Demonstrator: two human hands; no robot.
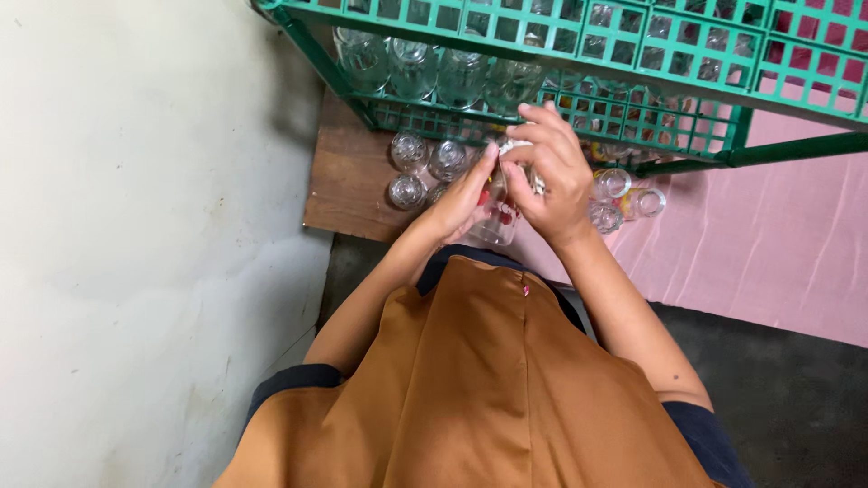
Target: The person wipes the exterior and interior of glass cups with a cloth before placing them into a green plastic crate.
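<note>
Both hands meet over a clear jar (pixel 495 221): left hand (pixel 463 201) grips its side, right hand (pixel 551 172) closes on its top, below a green rack (pixel 633 54).

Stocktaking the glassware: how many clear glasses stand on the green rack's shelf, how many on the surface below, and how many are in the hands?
Glasses on green rack shelf: 4
Glasses on surface below: about 7
Glass in hands: 1
Total: about 12

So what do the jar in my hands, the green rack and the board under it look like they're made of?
The jar looks like clear glass: see-through, glossy. The green rack seems moulded plastic, judging by its even colour and grid. The board appears to be bare brown wood, matt and grainy.
</note>
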